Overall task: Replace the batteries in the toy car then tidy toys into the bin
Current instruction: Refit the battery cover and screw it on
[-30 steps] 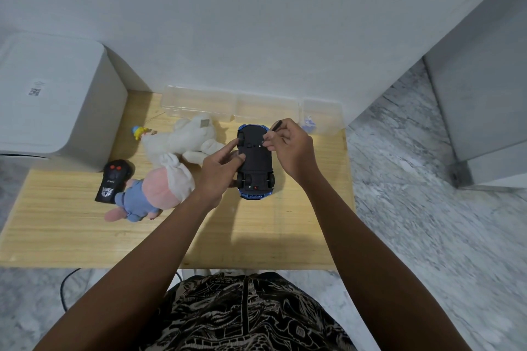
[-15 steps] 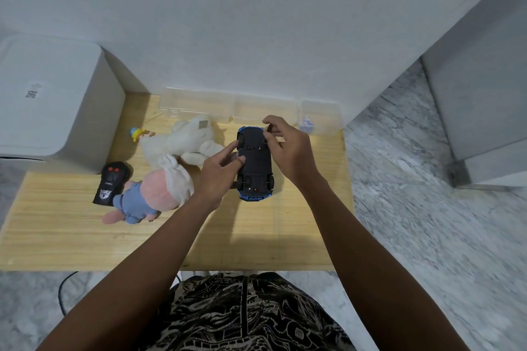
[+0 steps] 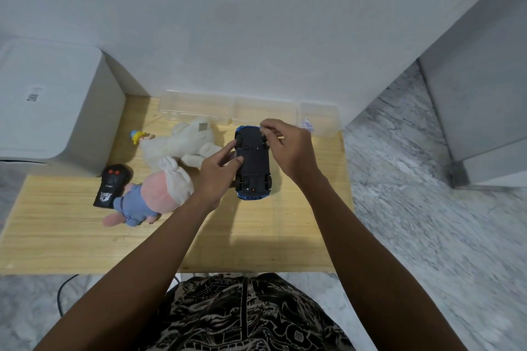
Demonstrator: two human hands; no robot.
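A blue toy car [image 3: 253,164] lies upside down on the wooden table [image 3: 256,231], its black underside facing up. My left hand [image 3: 218,175] presses thumb and fingers against the car's left side. My right hand [image 3: 289,148] grips the far right corner of the car with its fingertips. A clear plastic bin [image 3: 199,107] stands against the wall behind the car. A white plush [image 3: 182,145], a pink and blue plush doll [image 3: 151,196], a small yellow and blue figure [image 3: 137,136] and a black remote control [image 3: 111,185] lie to the left.
A white box-shaped appliance [image 3: 48,102] stands at the table's left end. A second clear container [image 3: 319,120] sits at the far right corner with a small white item inside. Marble floor lies to the right. A grey cabinet [image 3: 484,94] stands further right.
The dark tool seen in my right hand a second ago is out of sight. My right hand has moved its fingertips to the car's far right corner. My left hand stays on the car.
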